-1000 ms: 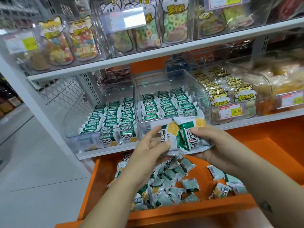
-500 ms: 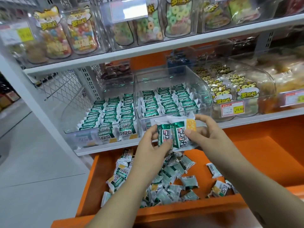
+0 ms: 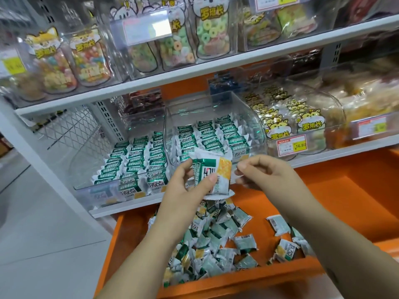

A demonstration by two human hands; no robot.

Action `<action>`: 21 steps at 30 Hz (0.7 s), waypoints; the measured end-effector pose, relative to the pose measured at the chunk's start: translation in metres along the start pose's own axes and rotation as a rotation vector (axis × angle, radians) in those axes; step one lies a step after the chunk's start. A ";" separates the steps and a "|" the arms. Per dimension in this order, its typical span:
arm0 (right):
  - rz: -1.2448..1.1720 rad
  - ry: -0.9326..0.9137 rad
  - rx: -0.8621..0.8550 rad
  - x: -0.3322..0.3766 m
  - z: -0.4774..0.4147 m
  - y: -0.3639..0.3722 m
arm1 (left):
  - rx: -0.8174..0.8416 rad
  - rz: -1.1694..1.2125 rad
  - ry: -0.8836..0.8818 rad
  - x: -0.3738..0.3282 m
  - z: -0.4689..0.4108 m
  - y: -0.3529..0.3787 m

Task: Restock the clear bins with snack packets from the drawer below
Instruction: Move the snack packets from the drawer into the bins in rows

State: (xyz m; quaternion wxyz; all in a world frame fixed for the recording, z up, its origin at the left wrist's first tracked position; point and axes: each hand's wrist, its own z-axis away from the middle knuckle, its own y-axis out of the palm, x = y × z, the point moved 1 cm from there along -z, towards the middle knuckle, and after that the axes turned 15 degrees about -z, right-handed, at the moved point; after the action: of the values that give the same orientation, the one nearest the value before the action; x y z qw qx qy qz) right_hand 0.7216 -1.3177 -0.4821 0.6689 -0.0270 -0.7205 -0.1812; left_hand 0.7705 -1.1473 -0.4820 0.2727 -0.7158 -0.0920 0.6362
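A small bundle of snack packets (image 3: 212,171) is gripped in the left hand (image 3: 185,188), with the thumb pressed across the printed front and the fingers curled behind. In this way the packets are kept squared and facing one way, like the rows filed in the clear bins. The bundle is held just in front of the right clear bin (image 3: 216,104), above the open drawer (image 3: 336,201), presumably so that it can be set in over the bin's low front lip as one block.

The right hand (image 3: 265,173) is held at the bundle's right edge with its fingers curled close together. Whether the crimped seam is pinched or only neared cannot be told. The packets in the bundle cannot be counted, since only the front one is shown. The front row of the right bin is hidden behind the hands, so the free space there is hard to judge. The left clear bin (image 3: 86,162) appears filled to its front. Loose packets (image 3: 216,240) lie heaped in the drawer, partly covered by the left forearm.
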 end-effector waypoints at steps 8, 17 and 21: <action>0.495 -0.171 -0.142 0.005 -0.045 -0.052 | -0.048 -0.246 0.126 -0.045 -0.083 0.013; 0.502 -0.150 -0.141 -0.003 -0.069 -0.073 | 0.418 -0.216 -0.136 -0.051 -0.171 0.050; 0.475 -0.164 -0.176 -0.004 -0.075 -0.078 | 0.519 -0.236 -0.135 -0.053 -0.195 0.054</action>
State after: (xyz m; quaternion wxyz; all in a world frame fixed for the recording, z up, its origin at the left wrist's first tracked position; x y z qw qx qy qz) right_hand 0.7712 -1.4119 -0.5008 0.6272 -0.2680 -0.7271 -0.0784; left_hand 0.9373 -1.2708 -0.4557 0.5119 -0.5625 -0.0268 0.6487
